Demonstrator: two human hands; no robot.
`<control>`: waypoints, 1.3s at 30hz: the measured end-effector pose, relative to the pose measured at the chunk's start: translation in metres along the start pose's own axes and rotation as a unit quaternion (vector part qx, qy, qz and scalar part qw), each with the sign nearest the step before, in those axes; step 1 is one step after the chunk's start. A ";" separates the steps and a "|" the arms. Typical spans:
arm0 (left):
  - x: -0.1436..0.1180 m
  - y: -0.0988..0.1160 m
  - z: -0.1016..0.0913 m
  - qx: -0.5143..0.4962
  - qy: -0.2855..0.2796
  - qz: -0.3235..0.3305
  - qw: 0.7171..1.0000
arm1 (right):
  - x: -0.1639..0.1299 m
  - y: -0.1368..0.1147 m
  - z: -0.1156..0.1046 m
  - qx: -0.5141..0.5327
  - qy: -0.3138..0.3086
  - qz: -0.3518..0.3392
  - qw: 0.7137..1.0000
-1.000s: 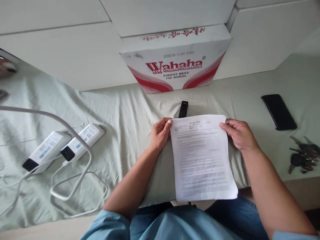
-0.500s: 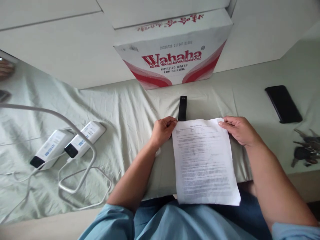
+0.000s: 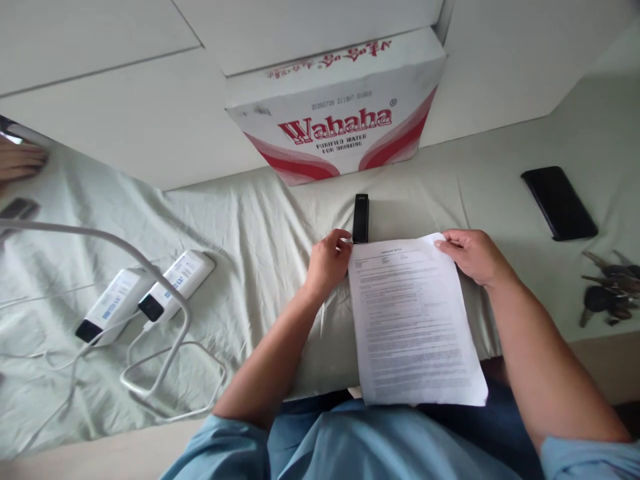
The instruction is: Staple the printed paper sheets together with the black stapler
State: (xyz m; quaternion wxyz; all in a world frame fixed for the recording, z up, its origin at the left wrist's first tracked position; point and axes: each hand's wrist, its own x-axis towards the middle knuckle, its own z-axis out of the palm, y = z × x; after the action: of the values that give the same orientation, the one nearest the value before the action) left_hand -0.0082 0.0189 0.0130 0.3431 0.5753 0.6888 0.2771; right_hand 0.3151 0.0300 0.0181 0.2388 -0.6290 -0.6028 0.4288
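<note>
A printed white sheet of paper (image 3: 415, 327) hangs over the front edge of the cloth-covered surface, its lower end above my lap. My right hand (image 3: 473, 257) pinches its top right corner between thumb and fingers. At the top left corner, my left hand (image 3: 330, 263) has its fingers curled in at the paper's edge; the exact grip is partly hidden. Just beyond the sheet's top edge, close to my left fingertips, lies a slim black oblong object (image 3: 361, 218).
A Wahaha water carton (image 3: 335, 133) stands against white panels at the back. Two white power banks (image 3: 183, 280) and a thick white cable (image 3: 187, 320) lie left. A black phone (image 3: 560, 203) and keys (image 3: 607, 290) lie right. Another person's hand (image 3: 20, 160) shows at far left.
The view has shifted slightly. My left fingers have changed position a little at the paper's corner. The other person's hand shows more at the left edge.
</note>
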 end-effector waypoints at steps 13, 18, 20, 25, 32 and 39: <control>0.013 0.003 0.014 0.045 -0.004 0.054 0.997 | 0.015 0.025 -0.003 -0.008 0.102 -0.038 0.994; 0.019 -0.005 0.014 0.065 0.010 0.079 0.995 | 0.018 0.018 -0.005 -0.053 0.131 -0.051 0.989; 0.019 -0.010 0.013 0.068 0.070 0.127 0.987 | 0.018 0.015 -0.006 -0.063 0.134 -0.050 0.988; 0.012 -0.019 0.012 0.074 0.108 0.320 0.939 | 0.017 0.014 -0.007 -0.067 0.136 -0.040 0.988; 0.018 -0.030 0.003 0.146 -0.014 0.348 0.926 | 0.016 0.015 -0.005 -0.036 0.136 -0.046 0.989; 0.025 -0.027 0.002 0.000 -0.042 0.288 0.957 | 0.013 0.013 -0.012 0.028 0.030 -0.029 0.999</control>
State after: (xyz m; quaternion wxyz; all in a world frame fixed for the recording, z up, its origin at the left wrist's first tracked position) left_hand -0.0256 0.0379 -0.0133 0.2777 0.7602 0.4790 0.3400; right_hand 0.3307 0.0426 0.0104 0.2863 -0.6168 -0.6015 0.4193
